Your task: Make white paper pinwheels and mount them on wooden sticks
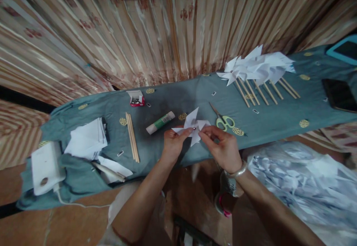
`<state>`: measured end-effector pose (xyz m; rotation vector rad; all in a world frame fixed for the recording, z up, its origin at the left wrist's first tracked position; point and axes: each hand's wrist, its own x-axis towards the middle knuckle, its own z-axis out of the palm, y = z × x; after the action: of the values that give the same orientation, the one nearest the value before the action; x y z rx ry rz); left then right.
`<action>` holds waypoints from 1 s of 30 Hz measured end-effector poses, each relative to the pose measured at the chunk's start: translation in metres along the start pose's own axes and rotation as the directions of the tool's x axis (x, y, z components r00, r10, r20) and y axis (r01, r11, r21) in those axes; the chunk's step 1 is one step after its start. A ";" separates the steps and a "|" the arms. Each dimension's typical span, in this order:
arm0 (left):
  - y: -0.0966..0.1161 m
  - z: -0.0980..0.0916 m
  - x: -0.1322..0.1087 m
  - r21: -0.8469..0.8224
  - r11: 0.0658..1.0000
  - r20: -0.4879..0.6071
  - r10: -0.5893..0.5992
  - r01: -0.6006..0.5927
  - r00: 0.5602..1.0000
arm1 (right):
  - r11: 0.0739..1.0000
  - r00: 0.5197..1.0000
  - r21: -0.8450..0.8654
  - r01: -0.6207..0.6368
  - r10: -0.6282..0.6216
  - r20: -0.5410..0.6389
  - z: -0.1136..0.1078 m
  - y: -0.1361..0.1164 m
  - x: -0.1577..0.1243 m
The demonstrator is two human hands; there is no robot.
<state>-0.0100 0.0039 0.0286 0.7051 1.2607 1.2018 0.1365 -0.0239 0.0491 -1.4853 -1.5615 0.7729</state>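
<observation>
A white paper pinwheel with a small pin at its centre is held between my two hands over the table's front edge. My left hand pinches its left side, thumb near the pin. On the other side, the closed fingers of my right hand grip a blade at the right. Just beyond them lie scissors with green handles and a green-and-white glue stick. Several thin wooden sticks rest to the left, with a small open red-and-white box of pins behind them.
Finished pinwheels on sticks lie at the back right, near a dark phone. Paper sheets and a white corded device occupy the left end. A plastic bag of white paper pieces stands below right. A striped curtain hangs behind.
</observation>
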 end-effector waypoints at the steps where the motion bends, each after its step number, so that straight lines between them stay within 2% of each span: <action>1: -0.001 0.000 0.000 -0.007 1.000 0.015 -0.004 0.004 1.000 | 0.998 0.999 0.045 -0.043 0.042 0.014 0.003 0.002 0.000; 5: -0.001 -0.001 -0.002 0.002 1.000 0.033 -0.030 0.030 0.999 | 0.950 0.983 0.252 -0.185 0.178 0.048 0.009 0.010 0.003; 10: 0.000 -0.001 -0.003 0.025 0.999 0.080 -0.033 0.031 0.996 | 0.862 0.966 0.437 -0.256 0.214 0.144 0.009 0.006 0.008; 22: -0.001 -0.002 -0.004 0.036 0.998 0.184 -0.066 0.060 0.981 | 0.848 0.932 0.446 -0.286 0.136 0.337 -0.003 0.008 0.013; 30: 0.000 -0.003 -0.006 -0.046 0.983 0.252 -0.160 0.177 0.954 | 0.782 0.902 0.513 -0.354 0.142 0.407 -0.005 0.007 0.013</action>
<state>-0.0122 -0.0018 0.0301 0.6607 1.0445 0.9796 0.1445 -0.0103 0.0469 -1.1377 -1.1999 1.5902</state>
